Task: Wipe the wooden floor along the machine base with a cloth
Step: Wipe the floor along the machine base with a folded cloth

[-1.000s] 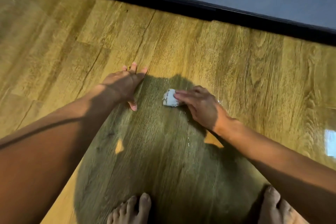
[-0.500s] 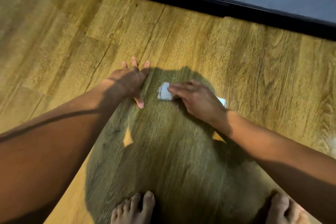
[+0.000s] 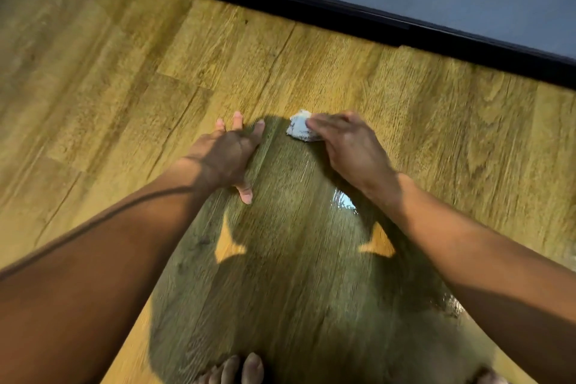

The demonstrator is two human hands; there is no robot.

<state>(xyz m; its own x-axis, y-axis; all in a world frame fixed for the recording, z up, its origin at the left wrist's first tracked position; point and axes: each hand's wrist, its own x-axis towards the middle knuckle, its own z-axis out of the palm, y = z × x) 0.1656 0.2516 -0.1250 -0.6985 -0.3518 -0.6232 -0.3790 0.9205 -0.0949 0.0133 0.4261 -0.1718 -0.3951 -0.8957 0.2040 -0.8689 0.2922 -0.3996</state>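
One small crumpled white cloth point(image 3: 300, 129) lies on the tan wood-plank floor point(image 3: 124, 78), under the fingertips of the right hand point(image 3: 350, 151). That grip looks released: the fingers lie fairly flat and press the cloth down rather than clench it. The cloth sticks out ahead of the fingers, toward the one black machine base point(image 3: 343, 20). The base is well apart and its long axis runs left to right, slanting nearer at the right. The left hand point(image 3: 227, 154), just beside the cloth, rests spread and flat. I count two hands, and the right is likely the nearer for the wipe.
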